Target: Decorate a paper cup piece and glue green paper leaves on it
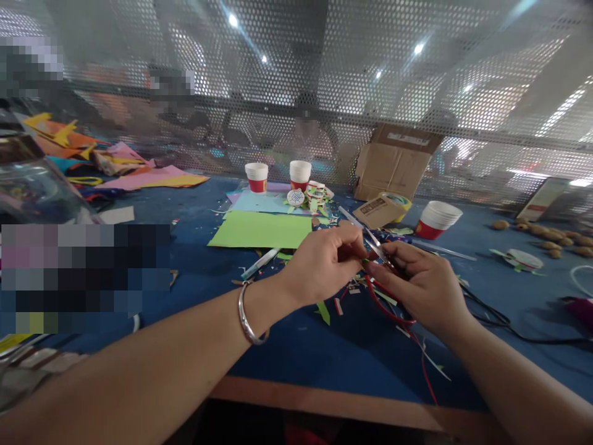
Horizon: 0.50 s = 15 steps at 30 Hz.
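Note:
My left hand (327, 262), with a silver bangle at the wrist, is closed in a pinch; a tiny bit of green shows between its fingertips and those of the other hand. Scissors (378, 248) with red handles are in my right hand (419, 284), their blades pointing up and to the left, just beyond the left fingertips. Beneath and around the hands lie paper scraps, among them a green strip (323, 313). Behind my left hand is a sheet of green paper (262, 230), with a pen (260, 264) at its near edge.
Stacked paper cups (438, 220) stand at the right, others (256, 177) at the back. A cardboard box (393, 162) leans against the perforated screen. Colored paper (157, 177) lies back left, near a clear jar (37, 179). A black cable (509, 327) and walnuts (546, 233) are at the right.

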Each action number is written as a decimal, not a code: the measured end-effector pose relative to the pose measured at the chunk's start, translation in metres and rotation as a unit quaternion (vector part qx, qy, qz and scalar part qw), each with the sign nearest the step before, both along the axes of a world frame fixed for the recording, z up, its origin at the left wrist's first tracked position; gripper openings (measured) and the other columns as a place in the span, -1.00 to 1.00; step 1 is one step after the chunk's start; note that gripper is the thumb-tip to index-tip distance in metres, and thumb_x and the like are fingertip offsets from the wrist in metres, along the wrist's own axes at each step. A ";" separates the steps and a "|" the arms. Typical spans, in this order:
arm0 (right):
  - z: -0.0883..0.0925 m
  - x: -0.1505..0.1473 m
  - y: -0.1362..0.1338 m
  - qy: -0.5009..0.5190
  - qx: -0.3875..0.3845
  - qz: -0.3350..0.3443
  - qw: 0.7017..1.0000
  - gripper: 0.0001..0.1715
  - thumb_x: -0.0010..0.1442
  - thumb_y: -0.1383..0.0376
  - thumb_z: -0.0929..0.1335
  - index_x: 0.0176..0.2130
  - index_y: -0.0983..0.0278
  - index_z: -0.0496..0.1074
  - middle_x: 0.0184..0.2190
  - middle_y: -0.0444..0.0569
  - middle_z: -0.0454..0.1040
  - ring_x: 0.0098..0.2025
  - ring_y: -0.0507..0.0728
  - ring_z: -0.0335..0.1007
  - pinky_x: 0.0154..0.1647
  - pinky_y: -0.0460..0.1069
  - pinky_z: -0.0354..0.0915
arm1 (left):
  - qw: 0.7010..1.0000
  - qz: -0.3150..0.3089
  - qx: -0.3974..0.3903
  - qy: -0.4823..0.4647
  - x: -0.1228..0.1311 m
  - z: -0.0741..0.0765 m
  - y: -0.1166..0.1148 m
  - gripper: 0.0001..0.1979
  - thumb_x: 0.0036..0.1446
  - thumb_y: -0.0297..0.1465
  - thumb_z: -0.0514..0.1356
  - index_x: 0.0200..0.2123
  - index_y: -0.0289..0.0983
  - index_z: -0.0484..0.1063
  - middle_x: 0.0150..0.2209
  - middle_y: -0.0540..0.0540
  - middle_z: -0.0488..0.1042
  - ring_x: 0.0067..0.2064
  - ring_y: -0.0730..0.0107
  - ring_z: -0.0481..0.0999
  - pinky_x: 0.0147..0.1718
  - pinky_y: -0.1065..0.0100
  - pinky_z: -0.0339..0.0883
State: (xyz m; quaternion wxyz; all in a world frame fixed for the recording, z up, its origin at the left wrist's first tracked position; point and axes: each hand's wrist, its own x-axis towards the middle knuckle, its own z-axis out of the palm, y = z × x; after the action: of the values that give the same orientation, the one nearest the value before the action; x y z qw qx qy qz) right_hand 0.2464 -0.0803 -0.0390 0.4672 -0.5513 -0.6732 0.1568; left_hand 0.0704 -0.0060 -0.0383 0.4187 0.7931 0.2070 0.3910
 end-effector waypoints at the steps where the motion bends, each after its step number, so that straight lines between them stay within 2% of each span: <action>1: 0.000 0.000 0.000 0.001 -0.002 0.000 1.000 -0.85 0.16 0.22 0.46 -0.28 0.26 0.56 -0.54 -0.18 0.47 -0.54 -0.02 0.28 -0.54 -0.13 0.18 | 1.000 -0.009 -0.007 -0.006 0.000 0.000 0.000 -0.89 0.05 -0.58 0.22 -0.42 -0.26 0.38 -0.50 0.08 0.40 -0.43 0.54 0.37 -0.41 0.43 0.24; 4: 0.001 0.000 -0.001 0.014 -0.011 0.000 1.000 -0.83 0.16 0.20 0.47 -0.29 0.26 0.56 -0.52 -0.16 0.49 -0.52 -0.01 0.30 -0.52 -0.12 0.20 | 1.000 -0.023 -0.012 -0.016 0.000 -0.001 0.000 -0.90 0.06 -0.55 0.21 -0.41 -0.26 0.38 -0.50 0.08 0.39 -0.43 0.53 0.37 -0.42 0.43 0.24; 9: -0.004 0.005 0.004 0.117 -0.071 0.031 0.990 -0.71 0.11 0.13 0.53 -0.24 0.26 0.57 -0.39 -0.08 0.57 -0.40 0.05 0.41 -0.39 -0.08 0.30 | 0.997 0.017 0.069 0.027 -0.003 0.002 -0.002 -0.87 0.10 -0.57 0.17 -0.41 -0.24 0.40 -0.45 0.05 0.41 -0.39 0.50 0.37 -0.36 0.40 0.26; 15: -0.005 0.008 0.006 0.225 -0.154 0.059 0.960 -0.54 -0.07 0.12 0.63 -0.24 0.27 0.55 -0.40 -0.11 0.54 -0.38 0.05 0.41 -0.36 -0.08 0.29 | 0.998 0.014 0.053 0.035 -0.006 0.004 -0.005 -0.89 0.20 -0.51 0.17 -0.37 -0.22 0.44 -0.36 -0.01 0.50 -0.31 0.45 0.45 -0.25 0.39 0.34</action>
State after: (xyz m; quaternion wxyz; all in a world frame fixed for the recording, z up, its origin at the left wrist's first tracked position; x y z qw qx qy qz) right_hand 0.2543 -0.0739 -0.0440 0.5062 -0.5264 -0.5496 0.4057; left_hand 0.0647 -0.0110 -0.0347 0.3631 0.8245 0.2113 0.3791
